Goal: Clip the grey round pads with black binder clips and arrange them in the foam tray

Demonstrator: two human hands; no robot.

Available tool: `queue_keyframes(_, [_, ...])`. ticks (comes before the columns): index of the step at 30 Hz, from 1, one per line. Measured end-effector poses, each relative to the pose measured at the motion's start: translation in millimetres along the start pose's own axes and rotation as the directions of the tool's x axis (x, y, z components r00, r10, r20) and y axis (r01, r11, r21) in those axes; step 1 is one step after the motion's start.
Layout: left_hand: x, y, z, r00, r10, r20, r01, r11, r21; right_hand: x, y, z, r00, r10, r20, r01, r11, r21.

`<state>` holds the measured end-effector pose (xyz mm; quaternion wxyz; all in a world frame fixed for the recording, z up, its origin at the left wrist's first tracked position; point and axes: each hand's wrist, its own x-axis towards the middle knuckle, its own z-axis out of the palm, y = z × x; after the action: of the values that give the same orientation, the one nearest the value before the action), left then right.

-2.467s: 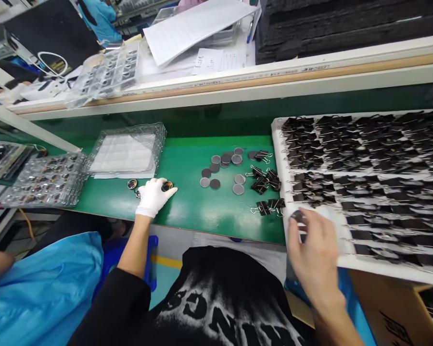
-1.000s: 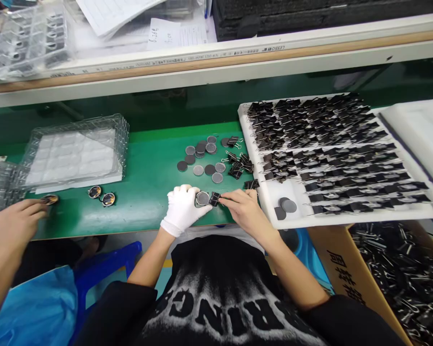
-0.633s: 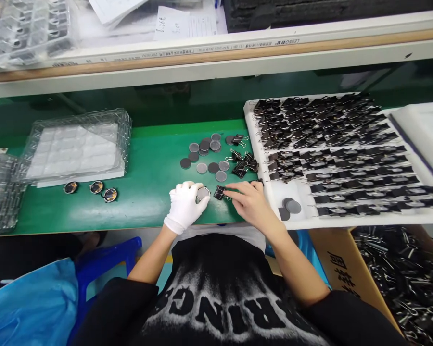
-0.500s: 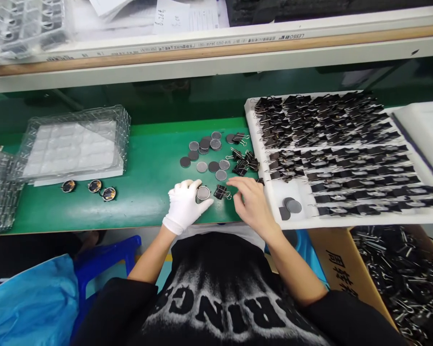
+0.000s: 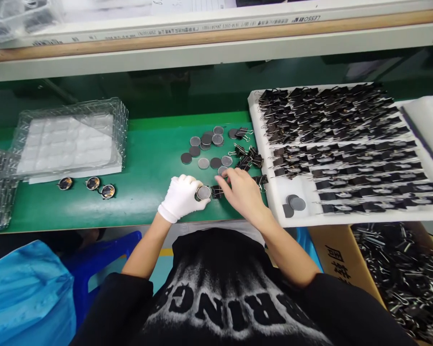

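The left hand point(image 5: 180, 198), in a white glove, rests on the green counter point(image 5: 144, 182) with its fingers curled around a small round grey disc point(image 5: 203, 192), pinched between thumb and fingertips near the counter's front edge. The bare right hand point(image 5: 240, 193) lies just beside it, fingers loosely spread and bent, its fingertips reaching over a black binder clip point(image 5: 217, 191) that sits touching or almost touching the disc; whether the right hand actually grips the clip cannot be told. Just beyond both hands lies a loose scatter of grey discs point(image 5: 205, 146) on the counter, and beside these, beyond the right hand, a small heap of loose binder clips point(image 5: 247, 157). To the outer side of the right hand stands a white foam tray point(image 5: 277, 202) filled with rows of clipped pieces point(image 5: 346, 139), with two bare discs point(image 5: 294, 205) lying in its near corner. Well apart on the outer side of the left hand, three dark glossy round pieces point(image 5: 88, 185) lie in a row on the counter, and just beyond them sits a stack of clear blister trays point(image 5: 72, 139). Farthest off, behind everything, a pale shelf rail point(image 5: 216, 45) runs across the counter.
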<state>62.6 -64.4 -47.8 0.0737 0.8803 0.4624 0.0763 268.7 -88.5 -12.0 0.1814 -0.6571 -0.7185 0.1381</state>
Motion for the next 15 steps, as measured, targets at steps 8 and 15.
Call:
queue_keyframes(8, [-4,-5,-0.5,0.997,0.071,0.026,-0.069,0.995,-0.075,41,-24,39,0.949,0.078,-0.304,-0.076,0.997,0.019])
queue_keyframes(15, [1,-10,-4.9,0.994,0.102,0.049,-0.097,0.991,-0.091,42,0,50,0.983,-0.116,-0.14,0.136,0.98,0.148])
